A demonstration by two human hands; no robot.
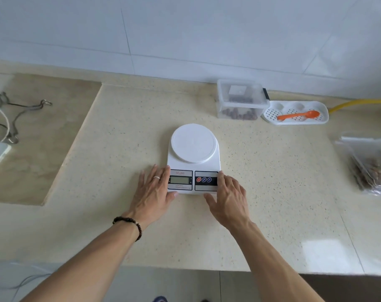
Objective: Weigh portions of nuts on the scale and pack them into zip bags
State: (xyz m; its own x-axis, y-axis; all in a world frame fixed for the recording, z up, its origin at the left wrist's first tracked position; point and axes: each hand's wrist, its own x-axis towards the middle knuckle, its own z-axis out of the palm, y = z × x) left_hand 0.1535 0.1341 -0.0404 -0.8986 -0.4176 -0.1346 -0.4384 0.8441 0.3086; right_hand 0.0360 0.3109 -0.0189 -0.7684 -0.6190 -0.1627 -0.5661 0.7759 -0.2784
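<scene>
A white digital kitchen scale [193, 149] with a round bare platform stands in the middle of the beige counter. My left hand [153, 188] lies flat against its left front corner, fingers straight. Against the right front corner rests my right hand [228, 196], fingers straight, partly covering the button panel. A clear lidded box [241, 99] with brown nuts in its bottom stands at the back right. An orange spoon [299, 115] lies in a white perforated tray [324, 117] beside the box. Zip bags [372, 164] holding nuts lie at the right edge.
A lower marble-patterned section of the counter [39, 138] is at the left, with metal wire hooks [22, 107] and a white object at the far left edge. A yellow hose [359, 103] runs along the back wall at the right. The counter's front edge is close below my forearms.
</scene>
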